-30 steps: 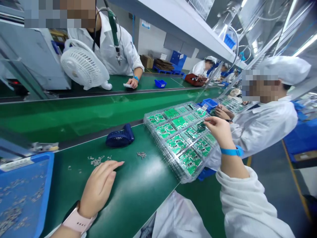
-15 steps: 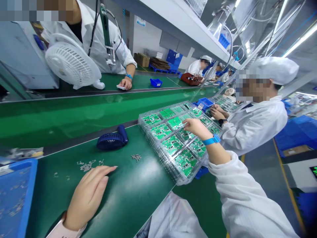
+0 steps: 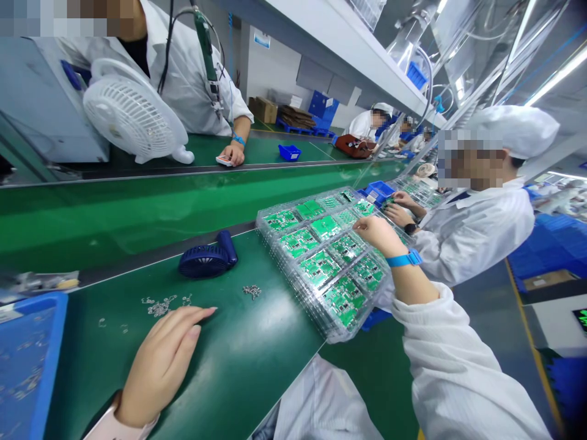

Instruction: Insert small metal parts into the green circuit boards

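Observation:
My left hand (image 3: 160,363) rests on the green work surface (image 3: 257,360), fingers stretched out, with nothing visible in it. Close to its fingertips lies a small heap of metal clips (image 3: 160,304), partly covered by the hand. A second little pile of metal parts (image 3: 251,291) sits farther right. Over a clear plastic tray (image 3: 316,299) of green circuit boards, my right hand (image 3: 378,235) has its fingers bent together at the back middle compartments. Whatever the fingertips pinch, if anything, is hidden. One plain green board (image 3: 325,227) lies just left of them.
A dark blue handheld fan (image 3: 204,261) lies at the surface's back edge. At the left stands a blue bin (image 3: 57,342) of small parts. Across the divider are a white fan (image 3: 132,113) and a person's hand (image 3: 233,154). A co-worker (image 3: 477,226) sits close on the right.
My right hand has shifted a little to the right over the tray, away from the plain green board. My left hand stays where it was.

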### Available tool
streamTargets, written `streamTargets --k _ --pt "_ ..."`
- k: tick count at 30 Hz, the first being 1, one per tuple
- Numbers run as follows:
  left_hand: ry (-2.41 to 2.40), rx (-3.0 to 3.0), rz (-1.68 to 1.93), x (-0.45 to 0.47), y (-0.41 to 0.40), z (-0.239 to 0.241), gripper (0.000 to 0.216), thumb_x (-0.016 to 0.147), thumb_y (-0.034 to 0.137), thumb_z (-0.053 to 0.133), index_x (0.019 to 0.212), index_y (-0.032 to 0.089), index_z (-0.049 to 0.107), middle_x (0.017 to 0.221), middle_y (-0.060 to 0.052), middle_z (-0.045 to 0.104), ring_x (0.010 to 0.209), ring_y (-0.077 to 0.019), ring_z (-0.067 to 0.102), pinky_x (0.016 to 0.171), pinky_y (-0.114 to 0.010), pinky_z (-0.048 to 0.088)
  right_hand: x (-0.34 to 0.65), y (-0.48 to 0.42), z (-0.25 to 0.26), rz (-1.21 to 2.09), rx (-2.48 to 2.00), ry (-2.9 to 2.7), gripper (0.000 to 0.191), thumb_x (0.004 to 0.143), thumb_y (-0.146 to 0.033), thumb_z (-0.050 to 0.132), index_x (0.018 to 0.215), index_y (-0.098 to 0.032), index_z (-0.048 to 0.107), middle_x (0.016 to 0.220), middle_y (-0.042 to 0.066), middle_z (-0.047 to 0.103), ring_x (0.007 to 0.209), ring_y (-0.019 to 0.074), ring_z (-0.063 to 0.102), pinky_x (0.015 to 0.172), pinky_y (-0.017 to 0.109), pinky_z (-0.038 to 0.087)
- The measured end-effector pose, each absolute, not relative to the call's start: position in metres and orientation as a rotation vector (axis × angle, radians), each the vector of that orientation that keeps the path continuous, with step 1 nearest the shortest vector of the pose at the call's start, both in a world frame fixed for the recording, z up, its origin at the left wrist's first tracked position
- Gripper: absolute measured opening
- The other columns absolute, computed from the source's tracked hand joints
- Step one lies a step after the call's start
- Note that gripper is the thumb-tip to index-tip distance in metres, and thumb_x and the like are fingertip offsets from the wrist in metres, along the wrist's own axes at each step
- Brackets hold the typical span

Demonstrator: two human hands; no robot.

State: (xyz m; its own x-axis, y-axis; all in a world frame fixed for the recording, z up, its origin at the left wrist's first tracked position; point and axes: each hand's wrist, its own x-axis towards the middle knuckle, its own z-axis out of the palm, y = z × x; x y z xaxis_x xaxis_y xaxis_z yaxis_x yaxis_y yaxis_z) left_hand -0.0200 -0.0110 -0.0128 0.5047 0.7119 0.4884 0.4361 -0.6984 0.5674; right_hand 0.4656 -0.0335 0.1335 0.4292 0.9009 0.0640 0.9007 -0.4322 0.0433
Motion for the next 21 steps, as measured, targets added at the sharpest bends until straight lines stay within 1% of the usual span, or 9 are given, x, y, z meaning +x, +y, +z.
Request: streamTargets --k 2,4,8,11,14,17,19,21 --pt "0.954 2.387 1.024 -0.020 -0.011 -0.013 0.030 0.096 0.032 0.041 0.111 0.027 0.066 0.110 -0.002 0.069 0.102 -0.0208 0.063 0.088 -0.032 0.047 0.465 -0.037 0.132 0.119 2.648 1.575 0.019 0.078 -0.017 0.059 0.086 -0.019 0.076 0.090 0.009 0.075 0.085 0.0207 0.068 0.075 0.025 0.047" --pt "0.955 2.392 1.023 -0.019 -0.010 -0.014 0.030 0.096 0.032 0.042 0.111 0.027 0.067 0.110 -0.002 0.069 0.102 -0.0208 0.063 0.089 -0.032 0.047 0.462 -0.039 0.129 0.103 2.641 1.555 0.017 0.077 -0.020 0.060 0.083 -0.020 0.076 0.087 0.008 0.075 0.084 0.0213 0.068 0.074 0.026 0.047" --pt "0.956 2.390 1.003 -0.020 -0.010 -0.016 0.029 0.096 0.031 0.042 0.111 0.026 0.066 0.111 -0.003 0.069 0.104 -0.0210 0.062 0.091 -0.033 0.046 0.452 -0.032 0.127 0.115 2.635 1.650 0.023 0.082 -0.025 0.056 0.093 -0.022 0.075 0.091 0.006 0.075 0.083 0.0194 0.068 0.072 0.024 0.046" --pt "0.971 2.379 0.997 -0.020 -0.011 -0.016 0.029 0.096 0.031 0.042 0.111 0.026 0.067 0.111 -0.003 0.069 0.104 -0.0212 0.062 0.091 -0.034 0.047 0.444 -0.013 0.126 0.091 2.556 1.647 0.025 0.085 -0.028 0.056 0.100 -0.022 0.074 0.096 0.007 0.075 0.089 0.0196 0.068 0.076 0.024 0.046" --pt "0.979 2.370 0.995 -0.019 -0.012 -0.014 0.030 0.096 0.033 0.042 0.110 0.025 0.068 0.109 -0.004 0.070 0.102 -0.0216 0.063 0.089 -0.034 0.048 0.436 0.008 0.119 0.086 2.520 1.611 0.031 0.088 -0.036 0.054 0.108 -0.019 0.072 0.101 0.011 0.074 0.094 0.0215 0.068 0.079 0.026 0.047" --pt "0.991 2.368 0.994 -0.018 -0.012 -0.011 0.031 0.096 0.034 0.041 0.107 0.025 0.069 0.107 -0.004 0.070 0.100 -0.0217 0.064 0.087 -0.034 0.049 0.430 0.024 0.109 0.106 2.496 1.572 0.038 0.087 -0.044 0.056 0.104 -0.014 0.073 0.099 0.016 0.074 0.093 0.0251 0.068 0.078 0.029 0.049" --pt "1.000 2.367 0.995 -0.017 -0.013 -0.010 0.031 0.096 0.034 0.041 0.107 0.025 0.070 0.106 -0.004 0.071 0.099 -0.0217 0.064 0.086 -0.033 0.050 0.426 0.030 0.103 0.129 2.470 1.556 0.038 0.085 -0.043 0.058 0.102 -0.012 0.073 0.101 0.018 0.073 0.094 0.0266 0.068 0.079 0.030 0.050" --pt "1.001 2.364 0.997 -0.016 -0.013 -0.010 0.031 0.096 0.033 0.042 0.107 0.025 0.069 0.106 -0.004 0.071 0.100 -0.0214 0.064 0.087 -0.033 0.049 0.425 0.034 0.100 0.168 2.449 1.539 0.036 0.086 -0.038 0.058 0.104 -0.010 0.072 0.105 0.021 0.071 0.097 0.0279 0.068 0.081 0.031 0.050"
